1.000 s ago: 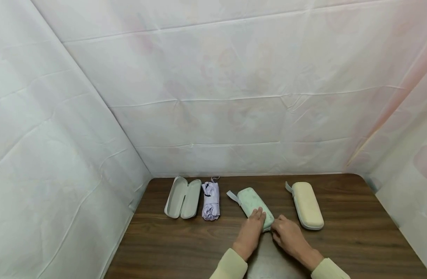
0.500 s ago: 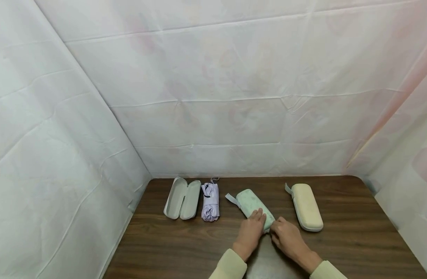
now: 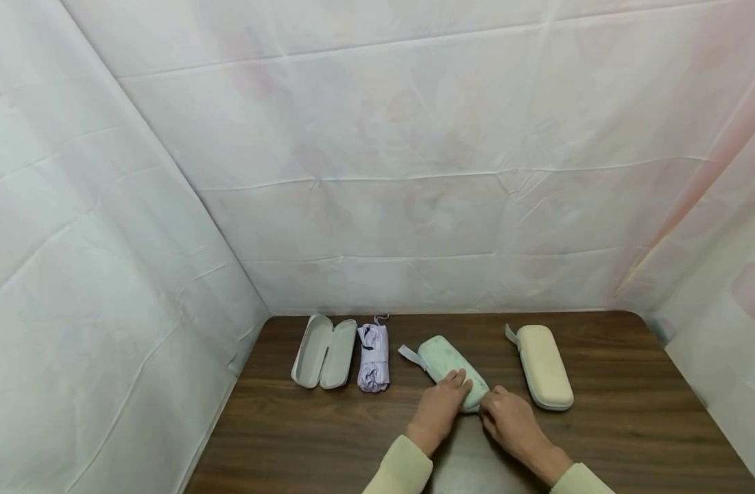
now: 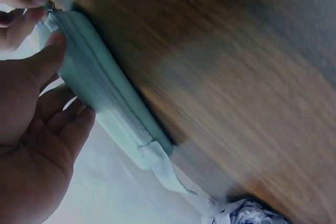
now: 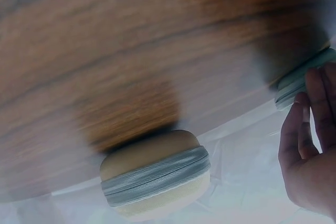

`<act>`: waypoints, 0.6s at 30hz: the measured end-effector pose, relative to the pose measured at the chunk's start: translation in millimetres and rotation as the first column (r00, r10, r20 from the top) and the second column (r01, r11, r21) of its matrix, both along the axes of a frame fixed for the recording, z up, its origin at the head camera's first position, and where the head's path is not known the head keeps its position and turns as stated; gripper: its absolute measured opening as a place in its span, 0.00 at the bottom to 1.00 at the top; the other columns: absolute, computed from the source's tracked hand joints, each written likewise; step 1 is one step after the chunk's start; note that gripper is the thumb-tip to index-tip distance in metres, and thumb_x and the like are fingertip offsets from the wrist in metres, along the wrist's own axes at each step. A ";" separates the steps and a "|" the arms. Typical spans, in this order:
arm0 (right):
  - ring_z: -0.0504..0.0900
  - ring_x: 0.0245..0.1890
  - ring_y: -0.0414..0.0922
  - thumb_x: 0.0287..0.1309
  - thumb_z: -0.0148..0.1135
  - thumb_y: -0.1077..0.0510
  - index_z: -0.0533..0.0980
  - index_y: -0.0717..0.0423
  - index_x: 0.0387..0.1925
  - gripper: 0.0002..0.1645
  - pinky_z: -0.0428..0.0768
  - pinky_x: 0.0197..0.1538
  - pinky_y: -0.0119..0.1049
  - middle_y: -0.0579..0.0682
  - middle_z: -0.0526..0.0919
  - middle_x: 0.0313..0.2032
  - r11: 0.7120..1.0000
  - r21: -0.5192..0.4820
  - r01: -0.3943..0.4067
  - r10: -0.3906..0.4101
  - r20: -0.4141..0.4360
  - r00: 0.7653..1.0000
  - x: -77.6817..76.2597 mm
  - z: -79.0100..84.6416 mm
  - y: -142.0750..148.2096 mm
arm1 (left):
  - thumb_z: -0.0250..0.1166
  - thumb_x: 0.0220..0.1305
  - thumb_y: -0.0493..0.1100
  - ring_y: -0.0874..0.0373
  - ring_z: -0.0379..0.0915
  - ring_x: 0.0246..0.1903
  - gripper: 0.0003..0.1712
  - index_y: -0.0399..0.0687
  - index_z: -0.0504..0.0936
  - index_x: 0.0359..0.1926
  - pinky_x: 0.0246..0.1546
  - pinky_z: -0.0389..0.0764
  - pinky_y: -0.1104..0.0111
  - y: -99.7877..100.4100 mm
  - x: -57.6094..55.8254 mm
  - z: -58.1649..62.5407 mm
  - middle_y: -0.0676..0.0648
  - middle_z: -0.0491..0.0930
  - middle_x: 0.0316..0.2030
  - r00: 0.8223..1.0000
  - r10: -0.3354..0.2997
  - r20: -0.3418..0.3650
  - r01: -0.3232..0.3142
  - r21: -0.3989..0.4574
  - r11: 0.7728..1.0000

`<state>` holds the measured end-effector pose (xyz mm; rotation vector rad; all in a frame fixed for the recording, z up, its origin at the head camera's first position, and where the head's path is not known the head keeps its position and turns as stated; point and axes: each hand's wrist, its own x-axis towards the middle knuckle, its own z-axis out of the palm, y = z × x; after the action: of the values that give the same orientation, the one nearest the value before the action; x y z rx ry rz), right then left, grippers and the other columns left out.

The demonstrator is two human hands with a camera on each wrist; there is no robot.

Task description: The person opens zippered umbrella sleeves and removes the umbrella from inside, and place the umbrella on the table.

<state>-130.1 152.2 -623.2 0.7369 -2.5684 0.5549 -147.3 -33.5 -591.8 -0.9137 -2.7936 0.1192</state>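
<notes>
A mint-green zip-up glasses case [image 3: 452, 367] lies slanted on the table in the head view, its pale strap at the far left end. My left hand [image 3: 440, 406] grips the near part, fingers over the top and thumb along the zipped side, as the left wrist view shows. At the near right corner my right hand [image 3: 509, 420] pinches the zipper pull [image 4: 50, 7], which its fingertips mostly cover. The zipper [image 4: 105, 82] runs along the case's side, its two edges together over the stretch that shows in the left wrist view.
A cream glasses case [image 3: 544, 367] with a grey zipper band lies to the right. On the left are an opened case [image 3: 338, 353] with pale lining and a lavender folded umbrella [image 3: 373, 357] with a cord loop. Pale cloth [image 3: 377, 219] walls the dark wooden table [image 3: 278, 439].
</notes>
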 end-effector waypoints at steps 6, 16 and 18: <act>0.77 0.27 0.40 0.38 0.81 0.69 0.76 0.44 0.18 0.21 0.75 0.27 0.35 0.38 0.76 0.22 1.000 0.012 0.011 -0.011 -0.003 1.000 2.2 1.7 -1.0 | 0.69 0.68 0.42 0.62 0.76 0.65 0.26 0.61 0.84 0.66 0.49 0.84 0.74 9.5 3.1 -3.3 0.55 0.80 0.67 0.998 0.043 -0.044 -0.045 -0.038 0.998; 0.78 0.28 0.42 0.40 0.80 0.69 0.75 0.44 0.17 0.22 0.77 0.29 0.37 0.40 0.76 0.22 0.997 0.037 0.062 -0.063 0.032 0.997 5.7 1.8 -3.3 | 0.72 0.64 0.42 0.63 0.79 0.60 0.24 0.64 0.87 0.61 0.47 0.84 0.74 24.0 6.5 -7.0 0.56 0.83 0.63 0.986 0.114 -0.118 -0.117 -0.020 0.993; 0.78 0.28 0.42 0.41 0.80 0.69 0.76 0.45 0.18 0.20 0.77 0.29 0.37 0.40 0.77 0.22 0.997 0.043 0.065 -0.067 0.046 0.997 5.2 1.5 -3.4 | 0.73 0.62 0.43 0.63 0.80 0.59 0.23 0.64 0.88 0.59 0.47 0.83 0.74 26.5 7.3 -7.5 0.55 0.84 0.61 0.980 0.130 -0.148 -0.132 -0.004 0.991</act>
<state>-125.0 148.8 -621.8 0.6568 -2.6446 0.5054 -140.1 -6.9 -599.3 -0.6929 -2.7163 0.2169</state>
